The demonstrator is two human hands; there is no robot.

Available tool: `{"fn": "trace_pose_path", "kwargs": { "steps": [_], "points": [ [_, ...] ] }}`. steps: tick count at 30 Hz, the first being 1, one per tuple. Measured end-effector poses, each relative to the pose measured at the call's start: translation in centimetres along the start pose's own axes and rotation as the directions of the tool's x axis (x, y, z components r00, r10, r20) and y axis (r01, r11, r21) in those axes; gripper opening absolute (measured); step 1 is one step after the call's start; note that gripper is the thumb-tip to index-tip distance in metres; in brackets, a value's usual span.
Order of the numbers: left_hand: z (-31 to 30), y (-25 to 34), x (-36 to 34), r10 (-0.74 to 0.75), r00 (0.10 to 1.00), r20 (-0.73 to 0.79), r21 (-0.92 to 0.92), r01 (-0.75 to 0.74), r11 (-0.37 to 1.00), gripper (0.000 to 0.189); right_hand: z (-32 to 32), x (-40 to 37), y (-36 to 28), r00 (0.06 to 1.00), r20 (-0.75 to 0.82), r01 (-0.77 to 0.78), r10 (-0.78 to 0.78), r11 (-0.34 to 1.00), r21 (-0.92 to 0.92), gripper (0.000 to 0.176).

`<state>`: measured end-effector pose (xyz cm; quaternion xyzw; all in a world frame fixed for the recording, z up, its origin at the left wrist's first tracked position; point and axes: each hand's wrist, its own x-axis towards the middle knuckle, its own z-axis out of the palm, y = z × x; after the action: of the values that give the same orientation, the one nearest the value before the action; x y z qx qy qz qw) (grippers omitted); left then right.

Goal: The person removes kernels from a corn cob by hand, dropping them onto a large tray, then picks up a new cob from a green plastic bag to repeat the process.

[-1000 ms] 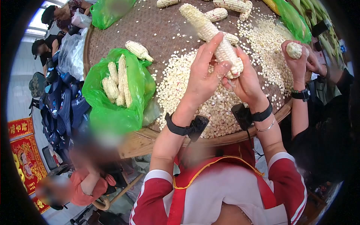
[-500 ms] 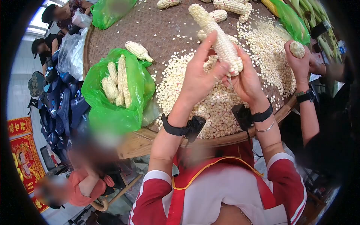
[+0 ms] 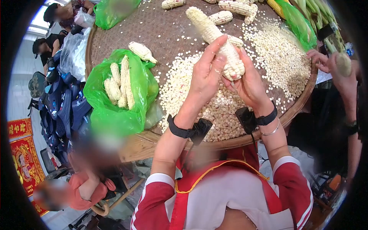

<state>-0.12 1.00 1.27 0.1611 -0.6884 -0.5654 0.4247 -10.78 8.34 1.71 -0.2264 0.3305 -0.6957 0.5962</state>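
A white corn cob (image 3: pixel 231 57) slants between my hands, its stripped end pointing away and its kernel-covered end toward me. My left hand (image 3: pixel 207 73) closes round its left side, with the thumb against the kernels. On the other side my right hand (image 3: pixel 250 84) wraps the cob, its fingertips partly hidden. Beneath both hands lies a heap of loose pale kernels (image 3: pixel 226 119) on the round woven tray (image 3: pixel 168 34). To the left, a green plastic bag (image 3: pixel 96 88) holds several bare cobs (image 3: pixel 124 80), with one whole ear (image 3: pixel 141 51) beside it.
Several more ears (image 3: pixel 235 7) lie at the tray's far side, near a second kernel heap (image 3: pixel 285 57). At right, a co-worker's hand (image 3: pixel 343 74) holds an ear beside green husks (image 3: pixel 320 15). Other people sit at left, near hanging dark-blue clogs (image 3: pixel 65 103).
The cob's far end has swung slightly left, and my left thumb has moved up along it. The co-worker's hand with an ear has moved right, off the tray.
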Motion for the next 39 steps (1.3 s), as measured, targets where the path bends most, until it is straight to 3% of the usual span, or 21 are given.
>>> {"fn": "trace_pose_path", "kwargs": {
  "steps": [2, 3, 5, 6, 8, 12, 14, 15, 17, 21, 23, 24, 26, 30, 32, 33, 35, 39],
  "points": [
    [0.0, 0.9, -0.1, -0.229, 0.973, 0.023, -0.317, 0.224, 0.921, 0.043, -0.6, 0.1, 0.2, 0.999, 0.043, -0.005, 0.004, 1.0, 0.022, 0.045],
    [0.0, 0.8, -0.1, -0.229, 0.973, 0.023, -0.317, 0.224, 0.922, 0.043, -0.3, 0.2, 0.1, 0.999, 0.044, -0.005, 0.004, 1.0, 0.022, 0.045],
    [0.2, 0.4, -0.3, -0.191, 0.981, 0.044, -0.172, 0.195, 0.966, 0.047, 0.5, 0.2, 0.2, 0.992, -0.102, 0.054, -0.071, 0.987, -0.154, 0.046],
    [0.3, 0.3, -0.3, -0.191, 0.981, 0.043, -0.173, 0.196, 0.965, 0.047, 0.6, 0.2, 0.3, 0.992, -0.102, 0.053, -0.069, 0.986, -0.155, 0.046],
    [0.6, 0.2, -0.3, 0.002, 1.0, 0.009, 0.076, -0.002, 0.997, 0.047, 0.7, 0.2, 0.4, 0.98, -0.122, 0.113, -0.158, 0.943, -0.312, 0.048],
    [0.3, -0.2, -0.3, 0.026, 0.999, 0.021, 0.115, -0.028, 0.993, 0.045, 0.8, -0.1, 0.5, 0.973, -0.115, 0.151, -0.202, 0.925, -0.347, 0.05],
    [0.2, -0.4, -0.2, -0.032, 0.999, -0.014, 0.029, 0.033, 0.999, 0.044, 0.1, -0.2, 0.4, 0.997, -0.069, 0.025, -0.042, 0.973, -0.23, 0.049],
    [0.2, 0.0, -0.1, -0.033, 0.999, -0.012, 0.029, 0.033, 0.999, 0.044, 0.0, -0.2, 0.3, 0.997, -0.07, 0.025, -0.043, 0.973, -0.229, 0.049],
    [0.1, 1.3, 0.1, -0.284, 0.959, 0.015, -0.302, 0.275, 0.913, 0.045, -0.1, 0.0, 0.1, 0.999, -0.033, -0.011, 0.008, 0.995, -0.094, 0.049],
    [0.0, 0.9, -0.2, -0.283, 0.958, 0.04, -0.354, 0.279, 0.893, 0.046, 0.6, -0.2, 0.1, 0.997, -0.076, 0.011, -0.017, 0.997, -0.081, 0.048],
    [0.3, 0.0, -0.4, -0.107, 0.993, 0.047, -0.011, 0.108, 0.994, 0.046, 1.3, -0.3, -0.3, 0.984, -0.159, 0.059, -0.079, 0.99, -0.128, 0.048],
    [0.4, -0.3, -0.4, -0.107, 0.993, 0.045, -0.01, 0.108, 0.994, 0.046, 1.3, -0.3, -0.2, 0.984, -0.158, 0.057, -0.078, 0.99, -0.129, 0.048],
    [0.6, -0.6, -0.5, 0.052, 0.998, 0.022, 0.105, -0.054, 0.993, 0.044, 1.0, -0.2, -0.1, 0.986, -0.139, 0.07, -0.09, 0.988, -0.141, 0.049],
    [0.5, -0.1, -0.3, 0.006, 1.0, -0.021, 0.122, -0.003, 0.993, 0.04, -0.4, -0.5, -0.1, 1.0, 0.008, 0.016, -0.015, 0.988, -0.154, 0.051],
    [0.3, -0.5, -0.1, 0.14, 0.989, -0.038, 0.187, -0.13, 0.974, 0.037, 0.3, -0.5, 0.0, 0.999, 0.024, 0.027, -0.024, 0.995, -0.1, 0.053],
    [0.4, -0.2, -0.2, 0.138, 0.99, -0.037, 0.186, -0.129, 0.974, 0.037, 0.6, -0.6, -0.1, 0.999, 0.021, 0.026, -0.024, 0.995, -0.1, 0.053],
    [0.7, 0.8, -0.3, -0.115, 0.992, -0.054, -0.133, 0.107, 0.985, 0.037, 1.2, -0.5, -0.4, 0.994, -0.099, 0.035, -0.042, 0.997, -0.071, 0.053],
    [0.6, 0.9, -0.4, -0.135, 0.991, -0.004, -0.197, 0.131, 0.972, 0.037, 0.2, -0.5, -0.2, 0.998, -0.028, 0.055, -0.06, 0.984, -0.167, 0.055]
  ]
}}
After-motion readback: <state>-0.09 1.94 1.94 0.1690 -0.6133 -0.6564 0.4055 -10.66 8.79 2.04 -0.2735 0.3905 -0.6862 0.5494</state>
